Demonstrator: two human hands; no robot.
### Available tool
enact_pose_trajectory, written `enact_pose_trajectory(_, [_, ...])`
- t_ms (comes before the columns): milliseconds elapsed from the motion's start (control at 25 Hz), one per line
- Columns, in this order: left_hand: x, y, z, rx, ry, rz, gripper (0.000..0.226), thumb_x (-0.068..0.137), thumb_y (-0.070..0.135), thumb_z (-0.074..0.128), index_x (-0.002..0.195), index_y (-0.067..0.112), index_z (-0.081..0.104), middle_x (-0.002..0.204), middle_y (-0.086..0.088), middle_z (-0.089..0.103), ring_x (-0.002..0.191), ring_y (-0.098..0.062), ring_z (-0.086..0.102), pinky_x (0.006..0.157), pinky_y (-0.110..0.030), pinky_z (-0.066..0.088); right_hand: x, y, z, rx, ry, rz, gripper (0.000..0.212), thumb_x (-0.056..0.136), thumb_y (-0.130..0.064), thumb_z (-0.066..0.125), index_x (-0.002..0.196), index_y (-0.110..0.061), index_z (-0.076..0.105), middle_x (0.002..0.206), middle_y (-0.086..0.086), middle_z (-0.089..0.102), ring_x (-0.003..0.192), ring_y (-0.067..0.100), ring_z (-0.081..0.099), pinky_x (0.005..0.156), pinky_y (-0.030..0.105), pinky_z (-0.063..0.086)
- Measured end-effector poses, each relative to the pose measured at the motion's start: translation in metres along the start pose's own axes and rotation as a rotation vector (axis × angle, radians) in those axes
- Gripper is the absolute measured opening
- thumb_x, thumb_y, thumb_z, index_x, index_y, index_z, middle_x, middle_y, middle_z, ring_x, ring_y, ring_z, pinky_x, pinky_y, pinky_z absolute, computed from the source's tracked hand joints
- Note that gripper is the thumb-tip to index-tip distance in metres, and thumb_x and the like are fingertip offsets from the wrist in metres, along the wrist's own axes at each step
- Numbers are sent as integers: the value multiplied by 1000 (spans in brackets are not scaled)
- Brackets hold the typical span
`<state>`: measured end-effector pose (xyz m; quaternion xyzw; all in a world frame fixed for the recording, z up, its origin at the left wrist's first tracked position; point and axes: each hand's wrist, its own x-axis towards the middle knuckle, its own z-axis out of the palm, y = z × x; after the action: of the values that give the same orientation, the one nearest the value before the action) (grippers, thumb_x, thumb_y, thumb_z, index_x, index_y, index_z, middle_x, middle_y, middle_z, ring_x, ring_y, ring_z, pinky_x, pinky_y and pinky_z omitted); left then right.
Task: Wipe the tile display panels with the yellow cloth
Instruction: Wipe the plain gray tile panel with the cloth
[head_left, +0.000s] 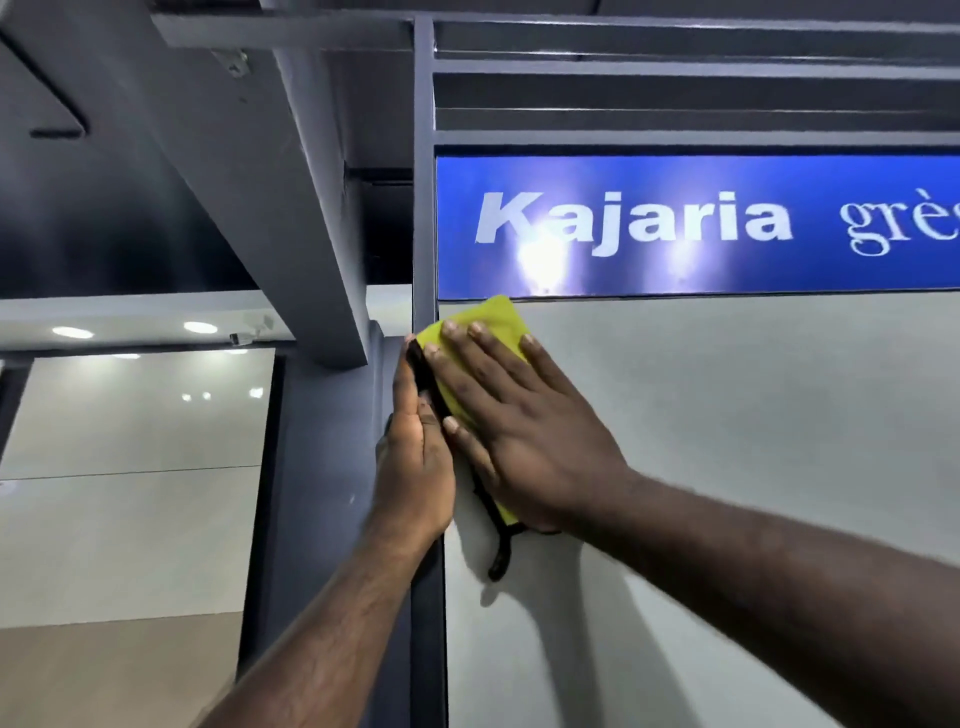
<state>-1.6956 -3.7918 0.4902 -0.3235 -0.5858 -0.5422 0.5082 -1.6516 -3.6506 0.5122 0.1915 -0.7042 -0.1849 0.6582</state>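
A yellow cloth (496, 319) with a black edge lies flat against the top left corner of a pale grey tile display panel (727, 441). My right hand (519, 426) presses it to the panel with straight, spread fingers. A black strip of the cloth dangles below my right palm. My left hand (415, 462) rests on the dark grey frame post (425, 208) at the panel's left edge, its fingers wrapped round the post beside the cloth.
A blue sign (675, 176) with white "Kajaria" lettering sits right above the panel. Dark grey beams (249, 171) cross overhead. More pale tile panels (135, 493) stand to the left, reflecting ceiling lights.
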Motion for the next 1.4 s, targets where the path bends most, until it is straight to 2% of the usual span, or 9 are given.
enact_pose_trajectory(80, [-4,3,-1,-3,1,-8,55,118,23,34,171,36,24,112,49,47,114,14,54,93,9,30,12,26,-5,-5,19,-1,62,111,-49,25,169,-31,12,176,-6,8,163,11,3,131,45,12])
enact_pose_trajectory(240, [-4,3,-1,22,-20,14,56,118,31,32,170,43,18,145,28,54,129,-13,54,99,-8,36,23,26,-7,90,32,558,63,111,-49,21,169,-34,0,177,-7,-3,162,10,-10,131,46,0])
enact_pose_trajectory(440, [-4,5,-4,51,-52,-45,62,115,43,41,170,49,12,133,-1,70,101,-25,62,92,-32,45,3,41,-14,-42,-44,-48,63,112,-49,27,169,-29,10,177,-7,6,162,10,0,132,46,9])
enact_pose_trajectory(600, [-7,10,-3,82,-106,-93,68,114,46,44,169,54,4,138,-13,64,98,-22,52,83,-26,30,-3,42,-13,101,42,602,63,112,-49,23,169,-34,-1,176,-9,-6,161,7,-10,131,47,5])
enact_pose_trajectory(760, [-6,5,-2,88,-88,-67,69,114,47,44,169,53,3,140,-15,65,119,-35,60,90,-32,34,-29,59,-19,-54,-47,-81,63,112,-48,30,169,-28,12,176,-8,6,162,10,0,132,44,9])
enact_pose_trajectory(920, [-6,4,-2,100,-84,-88,68,113,52,41,167,58,0,121,-15,68,110,-39,63,89,-39,40,-26,70,-20,115,34,627,64,111,-49,26,169,-32,4,177,-10,-1,162,8,-7,131,48,8])
enact_pose_trajectory(1040, [-6,5,0,114,-78,-74,67,114,49,41,168,55,1,142,-17,63,121,-41,61,94,-43,42,-51,70,-19,-23,-67,-25,63,112,-49,28,169,-28,9,177,-9,3,162,11,-2,132,45,8])
enact_pose_trajectory(1240, [-5,1,0,142,-82,-91,67,114,52,37,167,57,-3,110,-23,66,110,-43,62,90,-43,43,-39,67,-21,95,2,613,63,111,-49,27,168,-36,2,176,-14,-2,161,5,-8,131,46,6])
enact_pose_trajectory(1400, [-4,0,2,151,-85,-67,66,114,51,36,168,56,-3,129,-21,67,116,-44,61,93,-44,41,-52,81,-25,-36,-82,-12,62,112,-49,28,169,-30,10,176,-10,5,162,8,-2,132,44,7])
